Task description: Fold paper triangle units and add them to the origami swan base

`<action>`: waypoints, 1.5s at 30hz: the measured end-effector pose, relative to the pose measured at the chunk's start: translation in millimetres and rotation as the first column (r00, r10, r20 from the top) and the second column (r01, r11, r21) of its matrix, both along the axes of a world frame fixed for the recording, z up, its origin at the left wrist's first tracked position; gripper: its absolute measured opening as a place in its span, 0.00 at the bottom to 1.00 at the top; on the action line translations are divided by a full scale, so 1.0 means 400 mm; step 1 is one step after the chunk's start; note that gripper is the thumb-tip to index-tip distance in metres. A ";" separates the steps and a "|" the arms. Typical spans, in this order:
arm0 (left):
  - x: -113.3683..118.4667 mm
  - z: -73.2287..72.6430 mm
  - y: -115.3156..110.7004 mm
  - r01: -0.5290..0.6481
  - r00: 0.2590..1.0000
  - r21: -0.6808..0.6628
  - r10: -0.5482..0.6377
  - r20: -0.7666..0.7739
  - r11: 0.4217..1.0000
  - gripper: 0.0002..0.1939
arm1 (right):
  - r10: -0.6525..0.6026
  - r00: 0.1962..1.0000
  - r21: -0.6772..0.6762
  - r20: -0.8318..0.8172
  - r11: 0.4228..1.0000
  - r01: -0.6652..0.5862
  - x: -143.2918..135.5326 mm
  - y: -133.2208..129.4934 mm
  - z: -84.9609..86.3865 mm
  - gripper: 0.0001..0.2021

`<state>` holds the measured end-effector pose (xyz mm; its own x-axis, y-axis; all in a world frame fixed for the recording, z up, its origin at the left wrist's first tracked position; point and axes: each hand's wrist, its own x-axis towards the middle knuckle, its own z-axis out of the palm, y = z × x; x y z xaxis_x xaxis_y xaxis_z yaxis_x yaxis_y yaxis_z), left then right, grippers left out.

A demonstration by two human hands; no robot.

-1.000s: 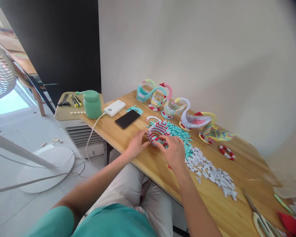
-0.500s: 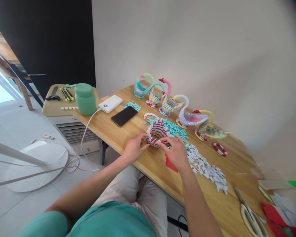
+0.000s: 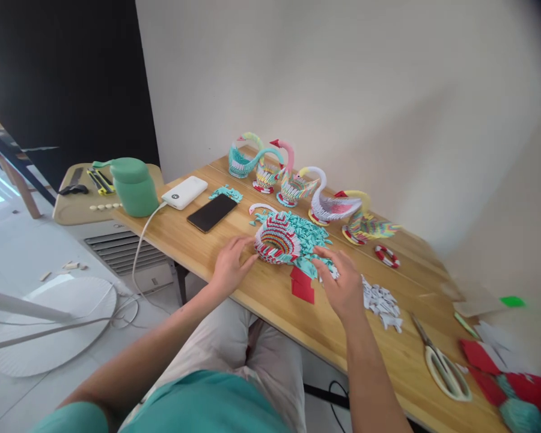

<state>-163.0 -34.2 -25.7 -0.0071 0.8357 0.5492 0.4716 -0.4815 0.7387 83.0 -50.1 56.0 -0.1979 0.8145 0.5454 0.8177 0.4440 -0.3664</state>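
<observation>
A round basket of folded paper pieces (image 3: pixel 277 239), striped red, white and teal, rests tilted on the wooden table with its opening facing me. My left hand (image 3: pixel 232 263) is at its left side, fingers apart, the fingertips close to or touching the rim. To the right of the basket, my right hand (image 3: pixel 340 279) hovers over the pieces with thumb and fingers spread and nothing visible between them. Teal folded pieces (image 3: pixel 309 231) lie behind and beside the basket. White folded pieces (image 3: pixel 382 304) spread right of my right hand. Red paper (image 3: pixel 302 285) lies in front.
Several paper swans (image 3: pixel 336 207) line the wall side. A red-white ring (image 3: pixel 386 257) and scissors (image 3: pixel 446 373) lie to the right. On the left are a phone (image 3: pixel 212 212), a white power bank (image 3: pixel 184 192) with a cable, and a green jar (image 3: pixel 134 189).
My right hand has let go of the basket and moved right, its fingers opening. My left hand has loosened at the left side. The view has shifted slightly.
</observation>
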 end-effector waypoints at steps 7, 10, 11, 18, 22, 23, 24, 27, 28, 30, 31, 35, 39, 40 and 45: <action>0.047 0.092 0.047 0.280 0.956 0.155 -0.261 -0.134 0.947 0.28 | -0.075 0.991 -0.144 -0.106 0.988 0.060 0.073 -0.016 -0.108 0.16; 0.068 0.132 0.075 0.368 0.906 0.091 -0.335 -0.258 0.925 0.27 | -0.018 0.991 -0.190 -0.130 0.982 -0.007 0.040 -0.007 -0.129 0.18; 0.070 0.143 0.083 0.384 0.886 0.064 -0.349 -0.306 0.921 0.23 | 0.001 0.989 -0.205 -0.149 0.978 -0.032 0.026 -0.006 -0.132 0.19; 0.005 0.204 0.130 0.517 0.750 -0.025 -0.467 -0.469 0.855 0.07 | 0.080 0.950 -0.288 -0.303 0.942 -0.171 -0.014 -0.044 -0.133 0.24; -0.012 0.212 0.140 0.533 0.694 -0.046 -0.467 -0.548 0.845 0.14 | 0.056 0.978 -0.214 -0.201 0.972 -0.100 0.039 -0.065 -0.142 0.19; -0.010 0.211 0.142 0.531 0.684 -0.045 -0.460 -0.566 0.846 0.15 | 0.050 0.985 -0.183 -0.165 0.980 -0.080 0.055 -0.068 -0.146 0.18; -0.005 0.210 0.143 0.527 0.676 -0.045 -0.451 -0.583 0.848 0.16 | 0.042 0.990 -0.152 -0.132 0.986 -0.062 0.071 -0.069 -0.149 0.17; 0.011 0.207 0.144 0.522 0.642 -0.069 -0.445 -0.624 0.850 0.12 | 0.015 0.998 -0.114 -0.063 0.993 -0.022 0.114 -0.072 -0.160 0.15; 0.015 0.208 0.143 0.523 0.631 -0.082 -0.450 -0.633 0.848 0.11 | 0.008 0.999 -0.119 -0.045 0.993 -0.013 0.125 -0.073 -0.162 0.14; 0.021 0.211 0.142 0.526 0.621 -0.097 -0.460 -0.635 0.845 0.09 | 0.006 1.000 -0.140 0.006 0.990 -0.005 0.141 -0.074 -0.166 0.13; 0.022 0.212 0.143 0.530 0.621 -0.098 -0.465 -0.632 0.842 0.08 | 0.009 0.999 -0.145 0.040 0.989 -0.004 0.146 -0.073 -0.168 0.13; 0.023 0.218 0.148 0.541 0.620 -0.096 -0.473 -0.627 0.836 0.08 | 0.050 0.979 -0.131 0.198 0.991 -0.024 0.147 -0.062 -0.165 0.13; 0.025 0.237 0.119 0.527 0.636 -0.048 -0.431 -0.640 0.848 0.09 | 0.062 0.903 -0.129 0.426 0.992 -0.007 0.127 -0.041 -0.151 0.09; 0.027 0.244 0.099 0.512 0.669 0.001 -0.398 -0.627 0.859 0.11 | 0.057 0.875 -0.127 0.480 0.992 0.005 0.121 -0.038 -0.148 0.09; 0.067 0.233 -0.056 0.576 0.770 0.085 -0.506 -0.389 0.813 0.13 | -0.002 0.786 -0.055 0.618 0.997 0.046 0.109 -0.039 -0.155 0.06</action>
